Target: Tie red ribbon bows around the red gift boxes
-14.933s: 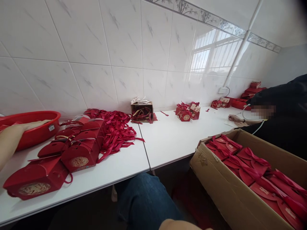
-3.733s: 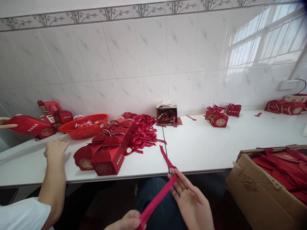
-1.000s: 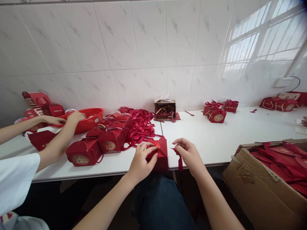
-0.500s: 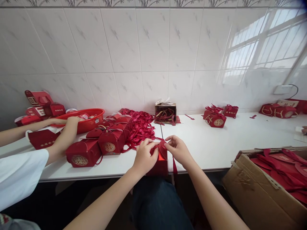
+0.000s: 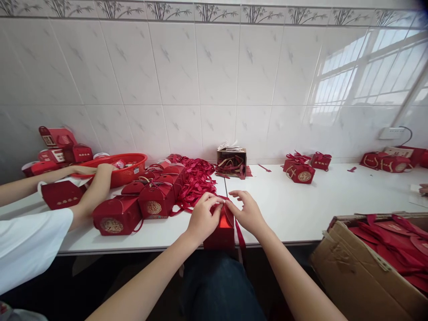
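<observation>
A red gift box (image 5: 219, 236) stands at the table's front edge, above my lap, its top partly covered by my fingers. My left hand (image 5: 205, 217) is closed over the left of the top, thumb and forefinger pinching at the closure. From the right, my right hand (image 5: 249, 214) brings its thumb and forefinger to the same spot, its other fingers loosely bent. A dark red ribbon (image 5: 240, 243) runs from under the right fingers and hangs down the box's right side. What exactly lies between the fingertips is mostly hidden.
Red ribbons (image 5: 197, 178) lie heaped behind my left hand, beside several gift boxes (image 5: 117, 216). A co-worker's arms (image 5: 95, 187) reach into a red basket (image 5: 129, 176). A scrap box (image 5: 230, 162) stands by the wall. A cardboard carton (image 5: 361, 263) sits at right.
My fingertips have drawn together over the box's top, and the rounded flap that showed between them is now covered. The view has tilted up slightly.
</observation>
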Motion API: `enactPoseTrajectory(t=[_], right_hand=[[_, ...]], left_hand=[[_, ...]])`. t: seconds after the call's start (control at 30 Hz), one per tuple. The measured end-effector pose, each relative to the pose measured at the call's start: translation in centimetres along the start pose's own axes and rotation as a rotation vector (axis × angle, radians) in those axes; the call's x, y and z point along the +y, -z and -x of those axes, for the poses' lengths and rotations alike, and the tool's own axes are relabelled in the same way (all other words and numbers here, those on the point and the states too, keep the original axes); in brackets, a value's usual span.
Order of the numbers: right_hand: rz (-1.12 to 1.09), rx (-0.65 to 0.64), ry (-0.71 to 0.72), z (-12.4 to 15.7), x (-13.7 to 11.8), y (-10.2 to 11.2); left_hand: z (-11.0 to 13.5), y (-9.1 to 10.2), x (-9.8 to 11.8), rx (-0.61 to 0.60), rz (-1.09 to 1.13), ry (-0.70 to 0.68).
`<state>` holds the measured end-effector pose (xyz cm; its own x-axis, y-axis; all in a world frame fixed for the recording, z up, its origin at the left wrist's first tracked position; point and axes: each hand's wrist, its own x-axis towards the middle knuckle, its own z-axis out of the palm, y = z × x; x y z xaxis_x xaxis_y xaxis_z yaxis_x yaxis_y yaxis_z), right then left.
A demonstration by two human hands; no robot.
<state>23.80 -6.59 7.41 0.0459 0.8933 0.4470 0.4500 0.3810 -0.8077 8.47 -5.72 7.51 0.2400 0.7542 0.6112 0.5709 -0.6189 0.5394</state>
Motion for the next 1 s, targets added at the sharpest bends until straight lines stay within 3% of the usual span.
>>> enactPoseTrajectory(t=[0.17,0.23,0.33,0.43,0.57,0.63,0.7,0.83,1.0], right_hand=[[-0.123,-0.152,0.025,-0.2,-0.8,0.1],[-0.203,-0.143,0.03,-0.1,-1.7,0.8],[-0.306,-0.011,0.1,0.8,-4.1,3.2],[-0.461,0.206,0.277,2.8,-7.6,6.5],[-0.633,0.55,0.511,5.4,-11.2,9.6],[-0.641,0.595,0.507,5.6,-11.4,9.6],[-0.594,0.503,0.419,4.9,-10.5,8.6],[-0.323,0.096,0.127,2.2,-7.2,4.2],[0.151,-0.283,-0.001,0.1,-4.3,-1.0]], left_hand=[[-0.4,1.7,1.6,0.175,-0.026,-0.115],[-0.1,2.7,2.1,0.2,-0.075,-0.145],[1.1,3.8,1.8,0.038,-0.195,-0.079],[2.5,4.0,0.6,-0.076,-0.25,0.007],[3.3,3.4,-0.7,-0.001,-0.002,0.157],[3.2,3.1,-1.1,0.054,0.133,0.274],[3.0,3.0,-1.3,0.091,0.265,0.381],[2.7,3.1,-1.6,0.126,0.526,0.563],[2.8,3.0,-1.3,0.142,0.646,0.646]])
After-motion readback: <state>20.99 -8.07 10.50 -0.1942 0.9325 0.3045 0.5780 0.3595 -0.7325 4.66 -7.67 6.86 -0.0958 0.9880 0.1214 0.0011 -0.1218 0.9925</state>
